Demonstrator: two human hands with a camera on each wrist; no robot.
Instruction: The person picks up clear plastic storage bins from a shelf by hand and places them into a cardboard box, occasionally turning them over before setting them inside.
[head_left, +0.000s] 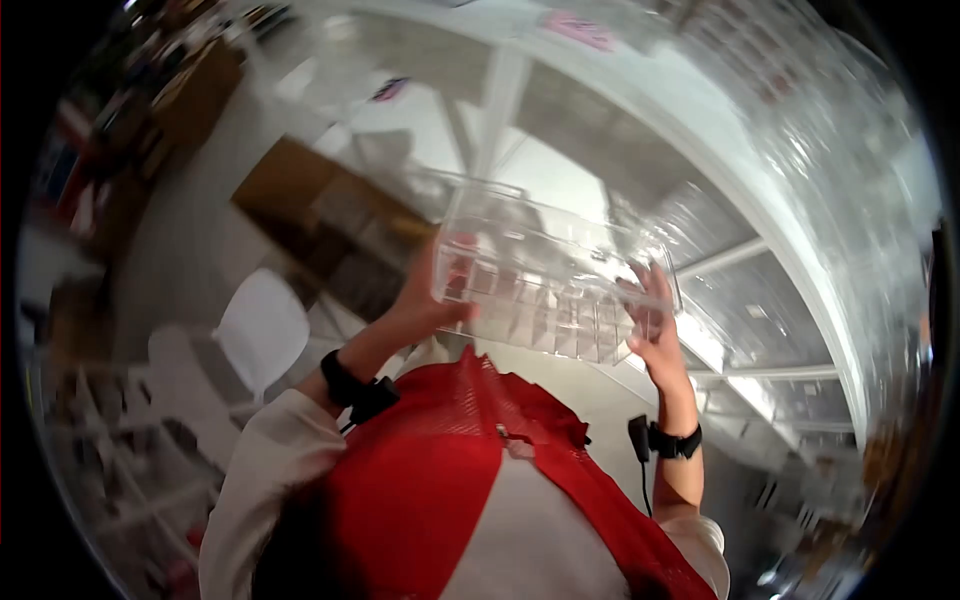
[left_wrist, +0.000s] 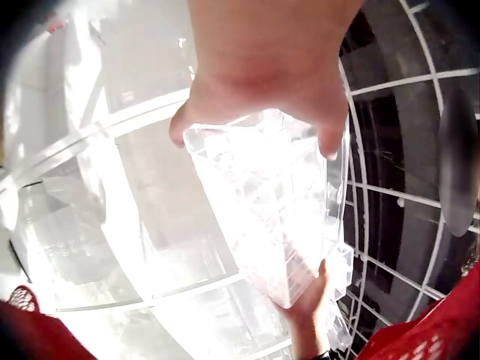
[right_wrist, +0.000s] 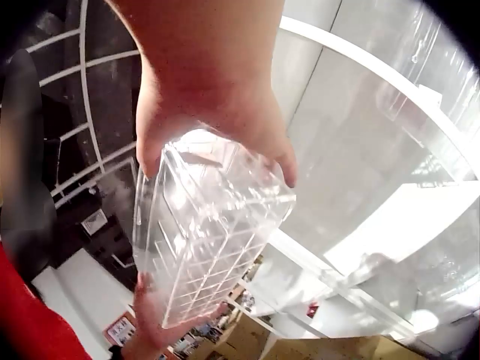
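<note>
A clear plastic organizer (head_left: 550, 285) with rows of dividing walls is held up in front of the person's chest. At its left end the left hand (head_left: 432, 292) grips the side, its thumb along the near edge. My right hand (head_left: 655, 318) holds the opposite end with fingers spread over the side. In the left wrist view, the organizer (left_wrist: 259, 202) is washed out by glare between the two hands. The right wrist view shows the grid of compartments on the organizer (right_wrist: 210, 232) more plainly, with the fingers and thumb of the right hand (right_wrist: 214, 120) around its end.
An opened cardboard box (head_left: 290, 180) lies beyond the left hand. White shelving (head_left: 800, 250) bearing clear plastic items curves along the right. A white chair (head_left: 263, 330) stands at the left, and another cardboard box (head_left: 195, 92) sits farther back.
</note>
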